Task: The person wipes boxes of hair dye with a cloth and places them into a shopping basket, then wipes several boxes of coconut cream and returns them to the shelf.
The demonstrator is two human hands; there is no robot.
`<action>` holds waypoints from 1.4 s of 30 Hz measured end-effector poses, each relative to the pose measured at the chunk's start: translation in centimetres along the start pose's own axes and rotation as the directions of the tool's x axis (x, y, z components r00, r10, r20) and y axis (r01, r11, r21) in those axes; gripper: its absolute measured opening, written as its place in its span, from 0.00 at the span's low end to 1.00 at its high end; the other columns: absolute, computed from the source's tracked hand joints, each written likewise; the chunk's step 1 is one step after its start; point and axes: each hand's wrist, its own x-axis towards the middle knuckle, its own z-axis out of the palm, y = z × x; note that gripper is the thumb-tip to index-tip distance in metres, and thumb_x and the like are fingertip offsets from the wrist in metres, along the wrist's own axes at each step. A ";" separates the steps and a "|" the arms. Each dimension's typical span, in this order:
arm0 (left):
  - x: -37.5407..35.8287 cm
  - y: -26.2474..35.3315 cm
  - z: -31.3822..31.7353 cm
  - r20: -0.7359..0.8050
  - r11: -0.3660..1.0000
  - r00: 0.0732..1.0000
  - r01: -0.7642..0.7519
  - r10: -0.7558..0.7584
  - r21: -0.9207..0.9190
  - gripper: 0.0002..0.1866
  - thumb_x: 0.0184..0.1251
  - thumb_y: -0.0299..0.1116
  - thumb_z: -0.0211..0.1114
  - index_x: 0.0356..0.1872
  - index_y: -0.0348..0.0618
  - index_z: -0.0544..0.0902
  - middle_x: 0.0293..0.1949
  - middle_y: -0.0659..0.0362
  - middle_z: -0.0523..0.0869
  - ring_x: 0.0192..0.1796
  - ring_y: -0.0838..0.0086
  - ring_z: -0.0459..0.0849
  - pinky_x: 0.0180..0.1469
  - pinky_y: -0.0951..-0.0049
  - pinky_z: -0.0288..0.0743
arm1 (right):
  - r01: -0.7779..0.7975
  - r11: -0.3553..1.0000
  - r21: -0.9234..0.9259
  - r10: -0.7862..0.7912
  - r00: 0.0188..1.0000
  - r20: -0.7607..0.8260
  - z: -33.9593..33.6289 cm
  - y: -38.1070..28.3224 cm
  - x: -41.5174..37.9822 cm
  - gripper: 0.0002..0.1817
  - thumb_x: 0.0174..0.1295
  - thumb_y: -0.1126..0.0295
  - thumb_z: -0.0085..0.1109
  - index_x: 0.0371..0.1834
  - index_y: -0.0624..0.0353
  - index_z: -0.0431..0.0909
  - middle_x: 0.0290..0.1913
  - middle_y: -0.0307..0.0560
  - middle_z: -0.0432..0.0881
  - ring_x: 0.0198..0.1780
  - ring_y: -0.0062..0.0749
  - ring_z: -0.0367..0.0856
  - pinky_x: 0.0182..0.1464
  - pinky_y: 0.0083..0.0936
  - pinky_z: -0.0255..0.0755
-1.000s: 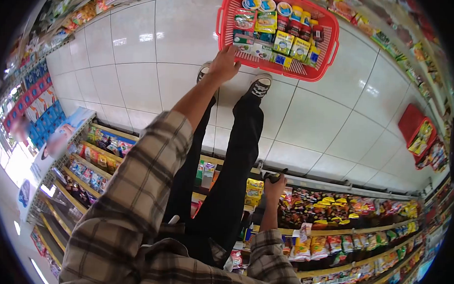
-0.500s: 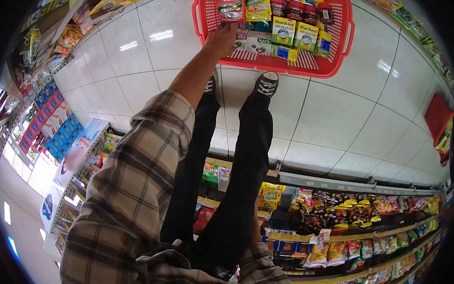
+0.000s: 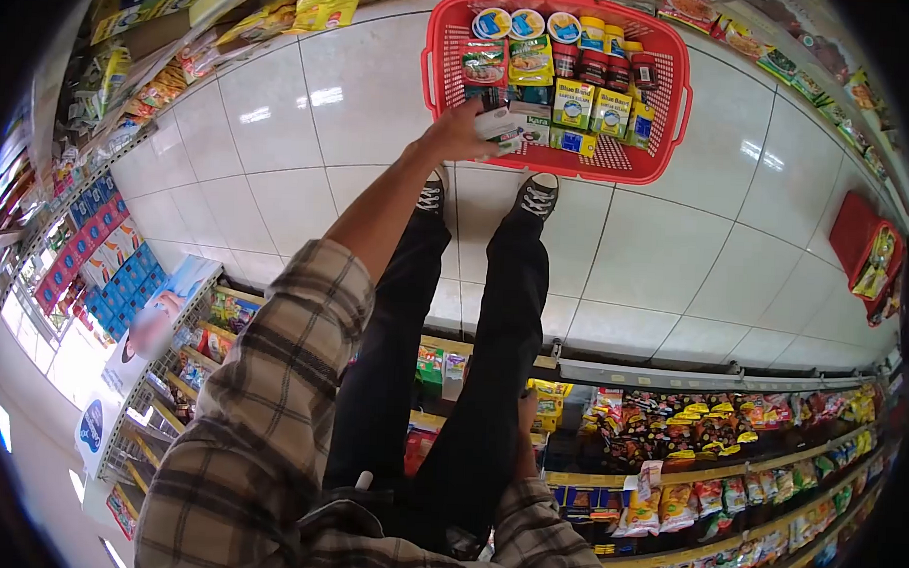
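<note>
My left hand is at the near left corner of the red plastic basket, its fingers closed around a small white carton. Right beside that carton lies a Kara carton. Above my fingers in the view is a red-and-green packet, with a yellow-and-green packet alongside. Blue Band boxes stand in the middle of the basket. My right hand is low beside my right leg, its fingers mostly hidden.
Round tubs and red jars fill the basket's far side. My shoes stand just before the basket on white floor tiles. Shelves of snack packets run behind me, and a red bag lies at the right.
My left hand has moved from the red-and-green packet to the white carton, which it now grips at a tilt. The basket sits lower in view, with more of its far side showing.
</note>
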 end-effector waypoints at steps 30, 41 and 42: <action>-33.7 10.0 -5.7 -0.415 0.517 0.893 -0.275 -0.175 -0.811 0.17 0.76 0.36 0.53 0.58 0.37 0.72 0.47 0.59 0.81 0.51 0.80 0.75 0.56 0.79 0.69 | 0.812 0.190 0.552 -0.729 0.493 -0.475 -6.9 -36.2 -20.5 0.09 0.65 0.71 0.55 0.42 0.65 0.69 0.38 0.50 0.71 0.39 0.35 0.71 0.44 0.29 0.64; -35.5 6.8 -5.2 -0.207 0.110 0.933 -0.182 -0.295 -0.977 0.17 0.71 0.36 0.55 0.54 0.38 0.70 0.45 0.58 0.78 0.47 0.78 0.77 0.52 0.74 0.72 | 0.237 0.124 0.964 -0.561 0.818 -0.129 -10.2 -39.2 -17.2 0.17 0.64 0.66 0.61 0.52 0.64 0.74 0.45 0.43 0.80 0.44 0.25 0.79 0.49 0.23 0.73; -35.5 6.8 -6.0 -0.215 0.111 0.933 -0.190 -0.287 -0.975 0.19 0.72 0.36 0.51 0.59 0.37 0.70 0.46 0.56 0.80 0.45 0.75 0.81 0.51 0.73 0.76 | 0.329 0.172 0.929 -0.531 0.825 -0.194 -10.0 -38.3 -18.5 0.15 0.65 0.67 0.60 0.51 0.63 0.74 0.44 0.42 0.80 0.43 0.23 0.78 0.48 0.22 0.72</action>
